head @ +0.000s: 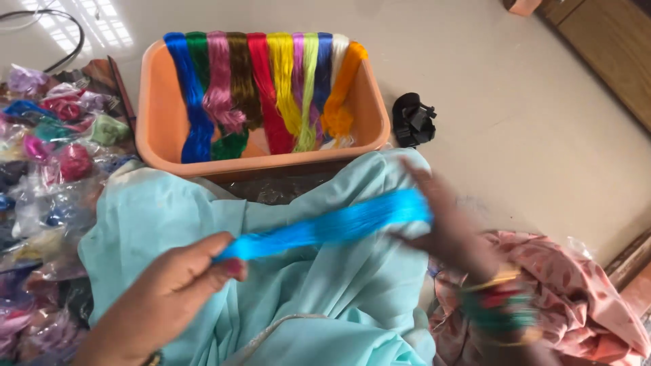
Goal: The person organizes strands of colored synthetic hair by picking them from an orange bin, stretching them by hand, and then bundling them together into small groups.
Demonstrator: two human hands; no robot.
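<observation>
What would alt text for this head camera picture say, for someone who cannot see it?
Two hands stretch a bright blue bundle of thread over pale blue cloth, the left hand pinching one end and the right hand, blurred, at the other. Behind sits an orange tub draped with coloured thread bundles.

Open floor point(515, 129) lies clear to the right, only a small black clip point(412, 120) sitting on it. Ahead, the orange tub point(152, 115) of thread skeins blocks the way, and bagged thread bundles point(47, 169) crowd the left.
</observation>
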